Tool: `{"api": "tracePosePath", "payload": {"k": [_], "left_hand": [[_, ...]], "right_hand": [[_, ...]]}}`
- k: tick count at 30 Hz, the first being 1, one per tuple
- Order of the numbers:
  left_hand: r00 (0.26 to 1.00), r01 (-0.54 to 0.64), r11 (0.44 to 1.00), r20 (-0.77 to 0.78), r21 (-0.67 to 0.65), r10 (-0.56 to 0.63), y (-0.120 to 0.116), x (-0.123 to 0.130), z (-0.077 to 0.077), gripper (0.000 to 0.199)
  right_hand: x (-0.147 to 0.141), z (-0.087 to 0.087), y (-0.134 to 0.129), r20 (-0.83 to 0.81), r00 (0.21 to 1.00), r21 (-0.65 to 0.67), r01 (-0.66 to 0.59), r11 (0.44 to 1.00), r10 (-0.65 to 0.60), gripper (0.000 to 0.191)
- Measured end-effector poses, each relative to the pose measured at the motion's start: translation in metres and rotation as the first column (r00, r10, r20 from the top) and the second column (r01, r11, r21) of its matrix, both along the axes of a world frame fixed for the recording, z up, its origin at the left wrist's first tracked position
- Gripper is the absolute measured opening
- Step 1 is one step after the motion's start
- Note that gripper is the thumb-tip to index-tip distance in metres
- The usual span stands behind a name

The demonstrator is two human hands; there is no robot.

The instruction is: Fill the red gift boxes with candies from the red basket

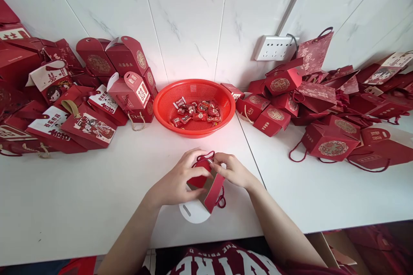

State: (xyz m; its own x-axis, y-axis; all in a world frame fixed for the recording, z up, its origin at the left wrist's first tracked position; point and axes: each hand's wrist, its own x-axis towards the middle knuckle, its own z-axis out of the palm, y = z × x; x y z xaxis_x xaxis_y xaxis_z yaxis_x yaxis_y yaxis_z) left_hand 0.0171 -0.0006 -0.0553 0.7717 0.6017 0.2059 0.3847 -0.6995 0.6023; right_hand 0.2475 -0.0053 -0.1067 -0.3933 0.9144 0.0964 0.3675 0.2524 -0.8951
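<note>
A red gift box lies with its mouth open on the white table, in front of the person and nearer than the red plastic basket, its inside mostly covered by the fingers. The left hand curves over the box from the left, thumb and forefinger well apart with nothing seen pinched between them; whether its farther fingers press on the box cannot be told. The right hand has thumb and forefinger drawn nearly together at the upper edge, beside a dark red cord loop; a small pale glint shows at the tips, but what they grip, if anything, cannot be made out. A second cord loop hangs at the box's right side, and a white slotted flap pokes out below, partly covered. Wrapped candies lie in the basket, most lettering too small to read. Overlapping piles of red boxes stand at left and right, the outermost cut off by the frame, as is the person's printed shirt
</note>
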Motion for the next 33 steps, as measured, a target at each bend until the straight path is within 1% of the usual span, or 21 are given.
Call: {"api": "tracePosePath", "payload": {"k": [1, 2, 4, 6, 9, 10, 11, 12, 15, 16, 18, 20, 22, 24, 26, 28, 30, 33], "left_hand": [[0.999, 0.031, 0.999, -0.008, 0.041, -0.031, 0.000, 0.002, 0.000, 0.024], [0.998, 0.057, 0.995, -0.019, 0.078, -0.056, -0.001, 0.003, 0.000, 0.019], [0.996, 0.088, 0.989, -0.044, 0.118, -0.083, -0.001, 0.004, 0.000, 0.015], [0.994, 0.106, 0.987, -0.052, 0.118, -0.100, -0.003, 0.005, 0.000, 0.015], [0.995, 0.100, 0.993, -0.007, 0.061, -0.100, -0.005, 0.004, 0.000, 0.017], [0.996, 0.083, 0.996, 0.019, 0.038, -0.083, -0.006, 0.004, -0.001, 0.016], [0.998, 0.049, 0.999, 0.044, 0.022, -0.050, -0.006, 0.003, -0.002, 0.016], [0.998, 0.004, 1.000, 0.061, 0.016, -0.005, -0.005, 0.003, -0.004, 0.016], [0.986, -0.143, 0.987, 0.093, 0.079, 0.136, -0.002, 0.002, -0.012, 0.016], [0.978, -0.188, 0.976, 0.109, 0.109, 0.176, -0.001, 0.002, -0.015, 0.016], [0.959, -0.262, 0.953, 0.154, 0.153, 0.239, 0.002, 0.002, -0.020, 0.016], [0.936, -0.323, 0.929, 0.210, 0.183, 0.284, 0.005, 0.000, -0.026, 0.019], [0.916, -0.358, 0.909, 0.269, 0.213, 0.297, 0.009, -0.002, -0.032, 0.026], [0.895, -0.380, 0.893, 0.338, 0.240, 0.290, 0.014, -0.005, -0.039, 0.030], [0.862, -0.414, 0.874, 0.419, 0.255, 0.286, 0.019, -0.009, -0.047, 0.027], [0.809, -0.470, 0.852, 0.500, 0.232, 0.310, 0.025, -0.013, -0.056, 0.020], [0.739, -0.518, 0.843, 0.572, 0.144, 0.356, 0.030, -0.016, -0.066, 0.014], [0.619, -0.556, 0.828, 0.633, -0.066, 0.466, 0.036, -0.015, -0.079, 0.017]], "right_hand": [[-0.001, 0.000, 0.000, -0.001, 1.000, -0.002, -0.002, 1.000, 0.002, 0.031], [-0.001, 0.000, 0.000, -0.003, 1.000, -0.001, -0.006, 1.000, 0.006, 0.032], [-0.002, 0.000, 0.000, -0.006, 1.000, 0.011, -0.015, 1.000, 0.015, 0.033], [-0.002, 0.001, 0.000, -0.005, 1.000, 0.031, -0.003, 1.000, 0.003, 0.034], [0.001, 0.006, 0.000, -0.050, 0.995, 0.108, 0.092, 0.990, -0.087, 0.028], [0.002, 0.008, 0.000, -0.078, 0.991, 0.143, 0.121, 0.982, -0.110, 0.025], [0.004, 0.010, -0.001, -0.111, 0.988, 0.174, 0.125, 0.977, -0.107, 0.025], [0.005, 0.013, -0.002, -0.146, 0.986, 0.195, 0.103, 0.975, -0.075, 0.029], [0.007, 0.019, -0.005, -0.244, 0.966, 0.185, -0.042, 0.982, 0.087, 0.045], [0.007, 0.020, -0.006, -0.277, 0.955, 0.165, -0.067, 0.984, 0.111, 0.049], [0.007, 0.020, -0.007, -0.332, 0.939, 0.116, -0.051, 0.992, 0.087, 0.050], [0.008, 0.018, -0.007, -0.370, 0.928, 0.093, 0.007, 0.996, 0.028, 0.046], [0.012, 0.016, -0.005, -0.375, 0.927, 0.088, 0.050, 0.995, -0.013, 0.042], [0.018, 0.012, -0.001, -0.339, 0.940, 0.063, 0.065, 0.996, -0.040, 0.033], [0.024, 0.008, 0.003, -0.280, 0.958, 0.026, 0.075, 0.997, -0.065, 0.020], [0.029, 0.003, 0.007, -0.215, 0.972, 0.016, 0.098, 0.995, -0.093, 0.017], [0.030, 0.000, 0.010, -0.156, 0.982, 0.023, 0.115, 0.993, -0.110, 0.017], [0.026, -0.001, 0.010, -0.119, 0.989, 0.025, 0.093, 0.995, -0.090, 0.020]]}}
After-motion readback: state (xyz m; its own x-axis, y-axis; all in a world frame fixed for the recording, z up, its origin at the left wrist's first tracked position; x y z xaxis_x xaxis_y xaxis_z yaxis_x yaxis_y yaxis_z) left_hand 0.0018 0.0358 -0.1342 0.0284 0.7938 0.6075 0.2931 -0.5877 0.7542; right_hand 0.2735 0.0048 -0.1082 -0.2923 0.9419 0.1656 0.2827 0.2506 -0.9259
